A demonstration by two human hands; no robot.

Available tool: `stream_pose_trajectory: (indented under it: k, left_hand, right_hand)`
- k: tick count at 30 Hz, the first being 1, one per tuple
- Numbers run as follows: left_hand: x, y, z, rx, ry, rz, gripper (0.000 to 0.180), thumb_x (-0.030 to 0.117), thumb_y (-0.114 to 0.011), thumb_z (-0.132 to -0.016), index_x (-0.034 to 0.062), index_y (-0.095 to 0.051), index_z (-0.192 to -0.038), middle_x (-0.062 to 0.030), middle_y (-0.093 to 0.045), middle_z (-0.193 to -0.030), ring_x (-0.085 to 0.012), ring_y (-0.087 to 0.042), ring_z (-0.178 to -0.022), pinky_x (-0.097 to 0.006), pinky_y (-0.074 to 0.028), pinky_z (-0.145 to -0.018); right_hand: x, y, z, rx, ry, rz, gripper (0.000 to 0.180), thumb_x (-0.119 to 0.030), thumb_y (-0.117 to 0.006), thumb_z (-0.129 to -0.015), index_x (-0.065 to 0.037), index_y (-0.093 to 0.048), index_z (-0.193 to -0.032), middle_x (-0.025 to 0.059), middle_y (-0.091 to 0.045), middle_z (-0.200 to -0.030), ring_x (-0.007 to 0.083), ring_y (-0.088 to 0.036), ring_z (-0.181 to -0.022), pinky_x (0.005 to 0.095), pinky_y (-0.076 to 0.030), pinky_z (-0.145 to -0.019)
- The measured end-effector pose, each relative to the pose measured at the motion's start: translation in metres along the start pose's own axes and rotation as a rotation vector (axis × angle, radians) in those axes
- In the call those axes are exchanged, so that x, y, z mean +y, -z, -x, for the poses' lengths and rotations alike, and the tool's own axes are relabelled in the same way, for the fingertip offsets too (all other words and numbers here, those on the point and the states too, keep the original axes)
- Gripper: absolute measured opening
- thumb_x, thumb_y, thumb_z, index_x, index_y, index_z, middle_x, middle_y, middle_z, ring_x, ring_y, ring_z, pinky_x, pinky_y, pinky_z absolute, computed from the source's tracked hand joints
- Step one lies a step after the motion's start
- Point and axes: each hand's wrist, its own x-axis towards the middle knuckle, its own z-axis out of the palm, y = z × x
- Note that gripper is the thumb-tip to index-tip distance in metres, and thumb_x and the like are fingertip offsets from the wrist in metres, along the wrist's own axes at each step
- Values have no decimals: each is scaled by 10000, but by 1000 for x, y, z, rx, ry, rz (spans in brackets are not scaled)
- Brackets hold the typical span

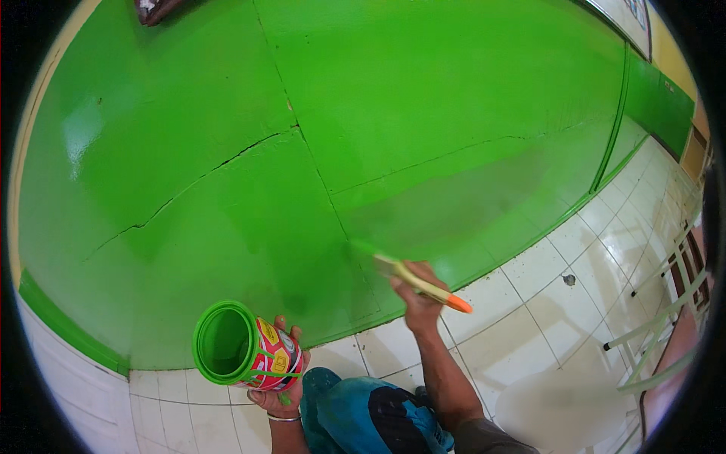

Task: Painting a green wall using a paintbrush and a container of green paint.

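My left hand [291,382] is wrapped round a paint can [278,356] with a red and yellow label, tilted so its green-coated mouth faces up and left. Green paint drips run down the label, and paint shows inside the can. In my right hand [420,293] is a paintbrush [434,290] with a pale yellow handle and an orange end. Its bristles, blurred by motion, are green and lie at or close to the green wall [249,197]; whether they touch it I cannot tell. A duller, thinner-looking patch lies on the wall to the brush's upper right.
Cracks and panel seams cross the wall. White floor tiles [522,333] meet it along a green lower edge. Metal-legged furniture [643,333] stands at the right, and a white panel [64,378] is at the lower left. My knee [363,408] is below my hands.
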Motion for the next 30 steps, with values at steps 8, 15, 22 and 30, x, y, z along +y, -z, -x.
stream_pose_trajectory:
  k: [8,15,22,30]
  left_hand:
    - [-1,-9,-3,33,-13,7,1166,330,-937,-602,183,-265,-1544,-163,-282,-1544,-398,-329,-1433,-544,-441,-1068]
    - [2,-17,-5,17,-12,-15,1145,312,-937,-588,165,-302,-1529,-149,-312,-1505,-381,-362,-1418,-518,-460,-1050]
    - [2,-15,-6,27,-32,-24,1144,326,-936,-578,169,-312,-1523,-141,-319,-1501,-374,-389,-1396,-499,-474,-1023]
    - [3,-8,-3,60,-19,-58,1139,376,-926,-588,171,-311,-1525,-145,-323,-1499,-363,-378,-1397,-486,-473,-1019]
  right_hand:
    - [-1,5,-36,363,-103,-76,316,-5,-764,-804,10,-694,-1112,97,-672,-985,165,-618,-902,273,-528,-796]
    - [-11,-19,-38,-84,-103,49,368,-47,-781,-787,10,-692,-1140,100,-677,-1090,202,-625,-1036,365,-490,-955]
    - [-15,0,-62,479,-49,-79,316,3,-767,-800,-22,-701,-1108,94,-671,-1007,214,-630,-899,320,-530,-840]
    - [-24,-1,-50,-156,918,702,302,-92,-776,-780,-257,-743,-1031,-22,-695,-1153,159,-555,-941,411,-384,-939]
